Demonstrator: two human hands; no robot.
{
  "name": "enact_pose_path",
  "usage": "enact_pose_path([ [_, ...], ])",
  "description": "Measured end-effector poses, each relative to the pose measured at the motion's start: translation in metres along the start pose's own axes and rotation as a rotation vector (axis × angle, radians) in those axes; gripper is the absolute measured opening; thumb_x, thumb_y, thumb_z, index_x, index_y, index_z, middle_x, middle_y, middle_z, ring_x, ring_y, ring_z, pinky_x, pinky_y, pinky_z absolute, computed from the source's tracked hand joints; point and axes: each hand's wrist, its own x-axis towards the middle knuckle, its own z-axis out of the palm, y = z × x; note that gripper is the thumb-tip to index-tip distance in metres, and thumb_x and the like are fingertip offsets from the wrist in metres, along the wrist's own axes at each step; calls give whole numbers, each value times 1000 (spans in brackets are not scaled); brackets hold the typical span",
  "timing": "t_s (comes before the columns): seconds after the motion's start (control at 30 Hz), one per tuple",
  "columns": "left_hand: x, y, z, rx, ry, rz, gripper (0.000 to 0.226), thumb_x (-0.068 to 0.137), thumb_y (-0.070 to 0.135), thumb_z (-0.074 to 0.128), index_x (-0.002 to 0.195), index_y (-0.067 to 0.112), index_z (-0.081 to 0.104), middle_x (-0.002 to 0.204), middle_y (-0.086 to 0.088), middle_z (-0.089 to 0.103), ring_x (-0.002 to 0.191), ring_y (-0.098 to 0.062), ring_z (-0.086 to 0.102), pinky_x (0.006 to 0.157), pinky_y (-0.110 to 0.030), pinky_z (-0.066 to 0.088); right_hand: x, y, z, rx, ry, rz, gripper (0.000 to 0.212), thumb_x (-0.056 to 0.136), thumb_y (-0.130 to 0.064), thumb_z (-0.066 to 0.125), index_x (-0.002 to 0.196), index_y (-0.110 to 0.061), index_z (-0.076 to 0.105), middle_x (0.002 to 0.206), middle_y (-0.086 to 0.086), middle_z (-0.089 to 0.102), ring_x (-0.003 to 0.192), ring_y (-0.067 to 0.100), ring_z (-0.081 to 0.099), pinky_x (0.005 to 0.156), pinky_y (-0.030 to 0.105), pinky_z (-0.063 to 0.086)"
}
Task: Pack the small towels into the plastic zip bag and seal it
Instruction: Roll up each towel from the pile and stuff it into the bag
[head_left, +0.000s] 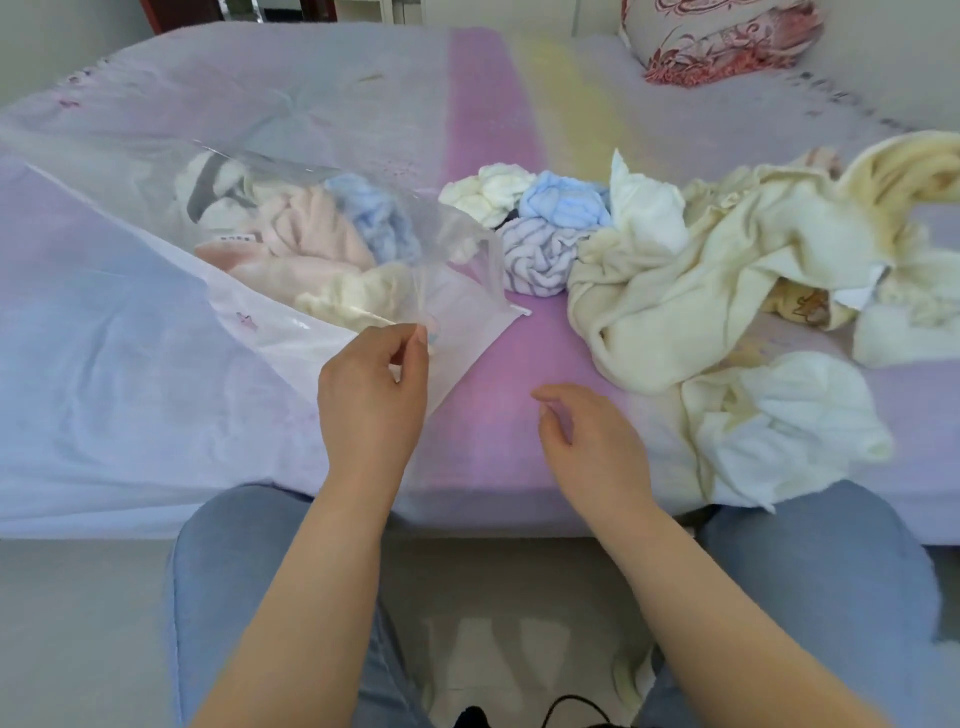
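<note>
Bed holds one zip bag, pinched by left hand; right hand relaxed, three rolled towels beside.

Soft, even daylight, faint shadows, mild overall blur, wide-angle bending at the edges, pale washed-out colours.

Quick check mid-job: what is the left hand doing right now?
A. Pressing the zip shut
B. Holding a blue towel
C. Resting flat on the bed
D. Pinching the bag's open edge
D: the left hand pinches the bag at its open edge.
</note>
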Motion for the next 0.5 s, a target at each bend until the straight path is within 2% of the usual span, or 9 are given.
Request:
enact_pose_path([
  [0.1, 0, 12, 13, -28, -30, -16, 24, 97, 32, 53, 98, 19, 72, 88, 16, 62, 79, 4, 48, 64, -3, 32, -9, 22, -26, -168, 164, 107, 32, 88, -22, 56, 119, -24, 60, 131, -1, 57, 121, 25, 49, 99, 32, 34],
  [0.17, -1, 17, 19, -56, -46, -43, 25, 97, 35, 52, 99, 20, 72, 90, 18, 61, 79, 5, 49, 66, -6, 32, -7, 41, -41, -423, 195, 221, 55, 84, -23, 60, 136, -30, 44, 153, 4, 32, 137, 35, 30, 110, 50, 22],
  [0.23, -2, 19, 23, -79, -62, -71, 25, 96, 38, 53, 101, 24, 73, 90, 20, 61, 79, 3, 52, 66, -8, 34, 1, 62, -55, -586, 82, 385, 81, 85, -22, 59, 148, -39, 11, 161, 2, -1, 144, 43, 2, 109, 66, 9],
  [0.3, -4, 19, 23, -89, -73, -92, 24, 96, 39, 53, 101, 26, 73, 88, 21, 61, 79, 2, 53, 65, -8, 34, 8, 86, -65, -582, -47, 540, 91, 86, -22, 57, 147, -42, -7, 159, -1, -19, 143, 46, -12, 106, 71, 6],
  [0.33, -4, 19, 23, -97, -76, -96, 23, 96, 38, 54, 101, 27, 73, 88, 21, 62, 79, 1, 54, 65, -8, 34, 9, 97, -69, -540, -104, 601, 93, 86, -22, 58, 147, -42, -9, 158, -1, -23, 142, 46, -12, 107, 69, 11],
  [0.4, -5, 18, 20, -119, -82, -95, 23, 96, 37, 54, 100, 26, 74, 88, 17, 65, 80, -2, 56, 67, -12, 38, 8, 111, -70, -478, -149, 653, 93, 86, -19, 60, 148, -42, -6, 157, 0, -24, 141, 47, -1, 107, 60, 26],
  [0.43, -5, 18, 18, -128, -83, -96, 23, 96, 36, 54, 99, 25, 74, 88, 15, 66, 80, -3, 57, 68, -16, 39, 8, 115, -70, -475, -124, 648, 89, 85, -12, 57, 148, -41, 1, 158, 3, -18, 138, 47, 9, 102, 53, 35],
  [0.5, -5, 17, 16, -136, -85, -101, 22, 96, 36, 55, 98, 25, 74, 87, 14, 67, 81, -5, 58, 69, -18, 40, 10, 115, -73, -479, -29, 628, 71, 84, -1, 49, 144, -30, 25, 154, 11, 11, 124, 45, 30, 87, 44, 43],
])
